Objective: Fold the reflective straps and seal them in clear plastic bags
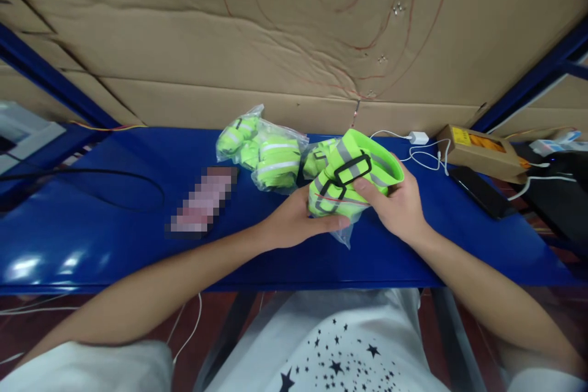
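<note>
Surrounding the work point on the blue table (275,269) are bagged green bundles (278,162) left of centre, a pixelated flat object (202,202) at centre left, plus a cardboard box (493,156) and a black device (481,192) at right. Print on the yellow label (460,136) is illegible. Slightly right of centre, the left hand (296,220) cups a reflective strap bundle (346,153) at lower left; the right hand (400,208) clasps its right side, thumb in front.

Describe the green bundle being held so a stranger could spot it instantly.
Near the middle of the blue table, the left hand and right hand hold a grey-banded lime-green bundle. Bagged bundles lie to its left; only this one is gripped.
</note>
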The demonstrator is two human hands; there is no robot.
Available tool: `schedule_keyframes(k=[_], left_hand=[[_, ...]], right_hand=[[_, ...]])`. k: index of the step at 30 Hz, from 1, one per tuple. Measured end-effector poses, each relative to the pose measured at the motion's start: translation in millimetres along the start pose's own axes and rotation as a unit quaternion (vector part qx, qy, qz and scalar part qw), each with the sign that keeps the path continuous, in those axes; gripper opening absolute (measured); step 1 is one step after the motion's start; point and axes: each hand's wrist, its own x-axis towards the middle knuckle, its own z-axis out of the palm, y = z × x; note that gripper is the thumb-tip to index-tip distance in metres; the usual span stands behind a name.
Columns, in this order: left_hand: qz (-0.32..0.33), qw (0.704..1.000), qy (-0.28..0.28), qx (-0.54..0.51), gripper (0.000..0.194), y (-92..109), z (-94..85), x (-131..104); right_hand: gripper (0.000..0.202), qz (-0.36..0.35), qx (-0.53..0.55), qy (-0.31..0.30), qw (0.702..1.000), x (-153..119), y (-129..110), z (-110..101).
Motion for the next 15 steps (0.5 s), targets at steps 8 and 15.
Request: schedule_keyframes(k=[8, 15], left_hand=[[-0.078, 0.994, -0.075, -0.032, 0.037, 6.1, -6.7, 3.5], [-0.153, 0.957, -0.157, -0.192, 0.050, 0.5, -11.7, -1.5]], right_hand=[[0.050, 0.050, 0.077, -0.131, 0.987, 8.8, 4.3, -12.4], [0.031, 0.150, 0.166, -0.188, 0.956, 10.7, -3.0, -17.9]])
